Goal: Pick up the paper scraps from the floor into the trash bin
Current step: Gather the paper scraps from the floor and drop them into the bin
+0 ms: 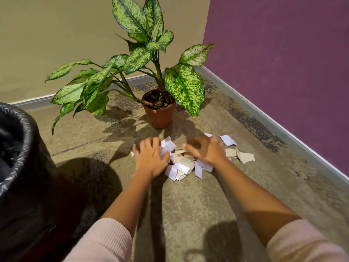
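A heap of white and beige paper scraps (pixel 182 164) lies on the floor in front of a potted plant. My left hand (pixel 150 157) rests palm down on the heap's left side, fingers spread. On the right side of the heap, my right hand (pixel 205 149) lies over the scraps with its fingers slightly bent and blurred. A few loose scraps (pixel 244 156) lie further right, apart from both hands. The trash bin (pixel 20 167), lined with a black bag, stands at the left edge.
A potted plant (pixel 159 110) with large speckled leaves stands just behind the heap. Beige and purple walls meet in a corner behind it, with a grey skirting board (pixel 273 121) along the floor. Bare floor (pixel 179 214) lies between my arms.
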Demonstrator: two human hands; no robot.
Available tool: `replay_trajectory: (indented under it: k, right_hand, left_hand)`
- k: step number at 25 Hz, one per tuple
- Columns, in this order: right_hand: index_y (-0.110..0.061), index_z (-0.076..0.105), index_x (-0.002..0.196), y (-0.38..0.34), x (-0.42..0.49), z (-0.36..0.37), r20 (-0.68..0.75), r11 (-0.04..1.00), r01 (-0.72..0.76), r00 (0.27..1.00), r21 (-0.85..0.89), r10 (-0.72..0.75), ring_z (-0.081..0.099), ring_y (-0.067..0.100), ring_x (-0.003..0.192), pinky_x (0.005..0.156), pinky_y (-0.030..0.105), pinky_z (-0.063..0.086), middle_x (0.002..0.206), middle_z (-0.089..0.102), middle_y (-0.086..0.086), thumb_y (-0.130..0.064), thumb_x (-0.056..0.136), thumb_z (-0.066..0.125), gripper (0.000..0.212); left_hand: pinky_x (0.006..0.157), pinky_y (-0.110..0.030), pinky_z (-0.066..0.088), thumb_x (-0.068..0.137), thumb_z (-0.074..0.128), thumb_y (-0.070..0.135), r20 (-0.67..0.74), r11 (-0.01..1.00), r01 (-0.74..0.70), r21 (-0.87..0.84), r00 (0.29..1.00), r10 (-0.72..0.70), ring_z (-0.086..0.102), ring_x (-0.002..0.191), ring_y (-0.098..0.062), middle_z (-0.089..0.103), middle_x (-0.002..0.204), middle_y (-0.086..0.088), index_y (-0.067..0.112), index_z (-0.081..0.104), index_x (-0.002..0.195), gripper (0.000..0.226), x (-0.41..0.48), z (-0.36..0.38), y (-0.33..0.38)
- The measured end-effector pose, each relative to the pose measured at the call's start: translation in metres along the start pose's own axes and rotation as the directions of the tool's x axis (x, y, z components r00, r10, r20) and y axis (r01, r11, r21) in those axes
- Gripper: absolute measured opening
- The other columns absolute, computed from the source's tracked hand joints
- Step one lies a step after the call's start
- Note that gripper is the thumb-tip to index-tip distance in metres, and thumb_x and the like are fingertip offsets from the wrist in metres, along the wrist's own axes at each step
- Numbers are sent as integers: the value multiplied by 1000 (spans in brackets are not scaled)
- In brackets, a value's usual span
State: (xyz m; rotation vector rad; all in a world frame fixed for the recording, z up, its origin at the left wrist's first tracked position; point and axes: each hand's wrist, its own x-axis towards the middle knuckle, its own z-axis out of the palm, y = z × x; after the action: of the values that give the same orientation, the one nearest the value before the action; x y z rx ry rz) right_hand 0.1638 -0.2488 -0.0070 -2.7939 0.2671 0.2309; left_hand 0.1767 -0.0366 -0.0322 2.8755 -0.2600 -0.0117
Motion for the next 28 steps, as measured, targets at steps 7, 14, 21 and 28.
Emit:
replay_trajectory:
  k: [7,14,21,28]
  right_hand:
    - [-37,36,145,81,18,-22,81,805,-592,805,43,588,21,39,142,109,67,21,155,31,10,-78,85,24,74]
    - [-20,43,142,26,24,4,134,774,-627,778,88,614,25,41,135,103,59,35,149,30,12,-69,91,28,73]
    - [-15,61,120,20,58,-20,82,861,-496,868,113,489,52,39,118,101,54,40,126,58,15,-76,87,25,78]
    - [-41,8,153,15,52,-5,363,898,-438,833,-31,419,-11,46,147,111,69,-5,163,-6,17,-91,73,10,95]
  left_hand:
    - [116,-60,4,84,22,80,221,927,353,-123,921,-322,7,146,-44,19,157,-24,18,17,153,93,20,19,-9]
    - [117,-48,18,94,30,65,116,957,68,-282,993,-36,22,144,-32,29,156,-13,21,32,150,70,20,39,28]
    - [106,-50,30,98,27,55,-160,984,147,-97,974,-161,44,126,-34,52,136,-15,18,48,135,57,32,27,28]
    - [118,-56,0,88,17,76,199,950,288,-124,945,-260,8,147,-42,18,159,-22,25,19,154,84,31,38,6]
